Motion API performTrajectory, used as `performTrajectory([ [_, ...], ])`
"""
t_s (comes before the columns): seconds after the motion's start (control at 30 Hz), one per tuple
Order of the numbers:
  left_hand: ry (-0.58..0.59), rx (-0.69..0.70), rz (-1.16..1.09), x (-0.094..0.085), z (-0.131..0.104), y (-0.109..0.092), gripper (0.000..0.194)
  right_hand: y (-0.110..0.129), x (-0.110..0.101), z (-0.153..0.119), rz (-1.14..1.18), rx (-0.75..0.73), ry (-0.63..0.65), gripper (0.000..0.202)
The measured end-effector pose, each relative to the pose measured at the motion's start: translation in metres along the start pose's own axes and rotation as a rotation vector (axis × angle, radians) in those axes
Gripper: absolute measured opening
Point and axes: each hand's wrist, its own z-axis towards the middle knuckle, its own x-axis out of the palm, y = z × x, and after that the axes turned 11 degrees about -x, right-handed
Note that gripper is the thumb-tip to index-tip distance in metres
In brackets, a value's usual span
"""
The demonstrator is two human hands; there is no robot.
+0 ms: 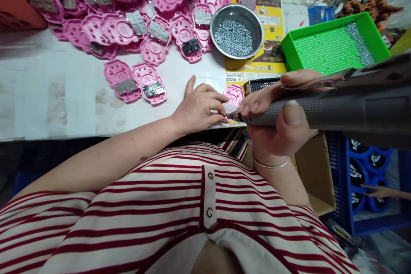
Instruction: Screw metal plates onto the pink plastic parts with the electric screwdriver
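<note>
My right hand is wrapped round a dark grey power screwdriver, whose tip points left. Under that tip, at the table's front edge, lies a pink plastic part with a metal plate on it, partly hidden by my hands. The fingers of my left hand bend over the part's left side, thumb held apart; the fingertips touch the part near the bit. Two pink parts with metal plates lie side by side to the left. A metal bowl of screws stands behind my hands.
Many pink parts are heaped at the back left, beside an orange bin. A green tray holding screws stands at the right, near a small black tray. Below right are a cardboard box, a blue crate and another person's hand.
</note>
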Motion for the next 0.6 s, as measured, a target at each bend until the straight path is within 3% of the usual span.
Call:
performTrajectory([
  [0.17, -0.009, -0.017, -0.012, 0.000, 0.000, 0.000, 0.014, 0.004, 0.002, 0.003, -0.049, 0.036, -0.010, 0.023],
  [0.3, 0.007, -0.047, 0.037, -0.001, 0.001, -0.001, 0.071, 0.005, -0.001, 0.006, -0.098, 0.002, 0.003, 0.022],
  [0.37, 0.020, -0.057, 0.059, 0.000, 0.001, -0.002, 0.086, 0.003, -0.004, 0.006, -0.145, 0.012, -0.004, 0.021],
  [0.6, 0.024, -0.095, 0.120, 0.002, 0.005, -0.006, 0.100, -0.017, -0.008, -0.004, -0.415, 0.040, 0.046, 0.034],
])
